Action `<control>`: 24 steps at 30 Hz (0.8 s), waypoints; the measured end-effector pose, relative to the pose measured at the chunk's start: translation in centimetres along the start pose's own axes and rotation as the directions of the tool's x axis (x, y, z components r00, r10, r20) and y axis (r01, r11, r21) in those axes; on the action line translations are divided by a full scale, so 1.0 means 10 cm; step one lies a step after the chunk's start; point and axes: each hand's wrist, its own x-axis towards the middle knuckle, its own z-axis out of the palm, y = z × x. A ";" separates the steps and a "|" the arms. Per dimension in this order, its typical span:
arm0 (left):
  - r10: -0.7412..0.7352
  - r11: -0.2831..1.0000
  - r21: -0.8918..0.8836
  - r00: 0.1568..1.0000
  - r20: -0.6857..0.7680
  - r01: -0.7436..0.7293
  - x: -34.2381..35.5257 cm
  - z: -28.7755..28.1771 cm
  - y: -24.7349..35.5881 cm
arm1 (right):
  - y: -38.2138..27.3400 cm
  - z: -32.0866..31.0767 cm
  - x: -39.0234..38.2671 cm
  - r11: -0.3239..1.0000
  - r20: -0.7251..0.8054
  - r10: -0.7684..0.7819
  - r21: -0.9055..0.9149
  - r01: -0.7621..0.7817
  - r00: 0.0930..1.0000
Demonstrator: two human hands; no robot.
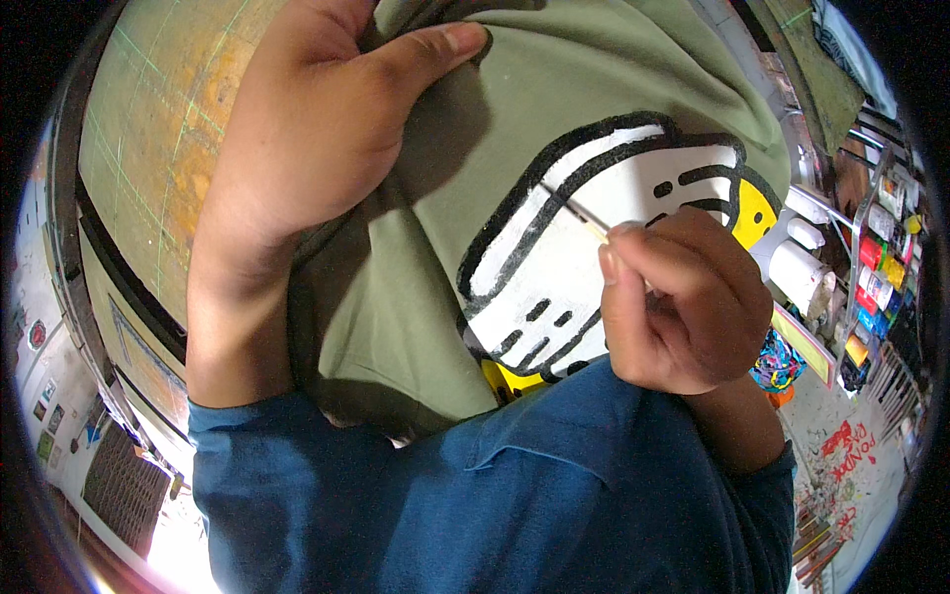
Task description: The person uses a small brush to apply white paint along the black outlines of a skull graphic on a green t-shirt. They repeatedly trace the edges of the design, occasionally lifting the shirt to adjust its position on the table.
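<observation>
the left hand [322, 119] is over olive fabric [534, 74], fingers cut off above, its grip impossible to tell. the fabric's white painted figure [554, 267] is partly hidden by the right hand [688, 302], pinching a thin brush [592, 223], handle mostly covered.

Round fisheye frame, corners black with faint grain. Centre well lit; white painted shape [544, 272] brightest there, detail kept. Light apparently from 10 o'clock side: left hand [317, 114] throws soft shadow onto green cloth [564, 79] at its 4 o'clock side. Blue shirt [554, 495] dim toward 6 o'clock. Burnt-out glare near 8 o'clock. Bench [148, 89] edge bends at 9 o'clock; bottles [881, 267] at 3 o'clock small, soft.
</observation>
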 end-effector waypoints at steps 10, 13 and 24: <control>-0.112 0.990 -0.081 0.990 0.090 0.119 -0.03 0.10 0.23 | -0.02 -0.03 -0.03 0.999 0.021 0.004 -0.037 -0.004 1.000; -0.090 0.996 -0.022 0.995 0.037 0.091 -0.06 0.13 0.21 | -0.01 0.01 -0.04 0.999 0.002 0.021 -0.029 -0.021 1.000; -0.132 0.990 -0.033 0.989 0.064 0.134 -0.02 0.10 0.24 | -0.01 0.01 -0.03 1.000 0.006 -0.021 -0.001 0.021 1.000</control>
